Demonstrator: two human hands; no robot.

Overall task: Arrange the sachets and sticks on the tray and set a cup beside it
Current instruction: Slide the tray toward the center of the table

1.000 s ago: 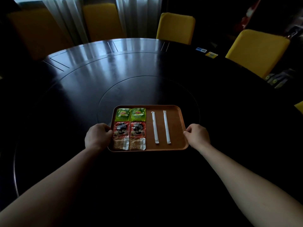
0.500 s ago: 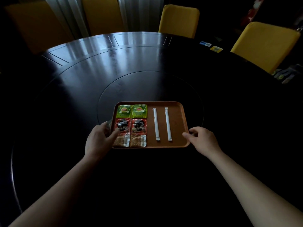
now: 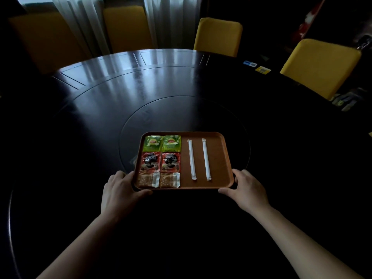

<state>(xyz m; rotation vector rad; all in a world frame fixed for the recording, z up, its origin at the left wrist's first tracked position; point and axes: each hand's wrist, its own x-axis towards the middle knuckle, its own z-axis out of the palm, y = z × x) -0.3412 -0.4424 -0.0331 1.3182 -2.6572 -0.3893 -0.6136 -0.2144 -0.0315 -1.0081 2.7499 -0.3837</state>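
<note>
**Two hands on the tray, cup not in view yet**

Table (image 3: 124, 93): big, round, dark, with an inset ring at the centre. The tray (image 3: 218, 158) sits on its near side, straight in front of you.

Your left hand (image 3: 118, 190) is curled round the tray's near-left corner, and your right hand (image 3: 246, 188) round the near-right corner, thumbs along the front edge. Both look closed on the rim.

On the tray, the left half holds six sachets in a tidy two-by-three grid: green tea sachets (image 3: 162, 143) at the back, red coffee sachets (image 3: 161, 162) in the middle, brown sachets (image 3: 159, 179) at the front. The right half holds two white sticks (image 3: 205, 159), parallel, a little apart.

Judgement: arranging looks done, so you're on final tray positioning. Next move is to let go and fetch a cup. None is visible, so you'll have to look off-frame. Set it just beside the tray, not on it.
</note>
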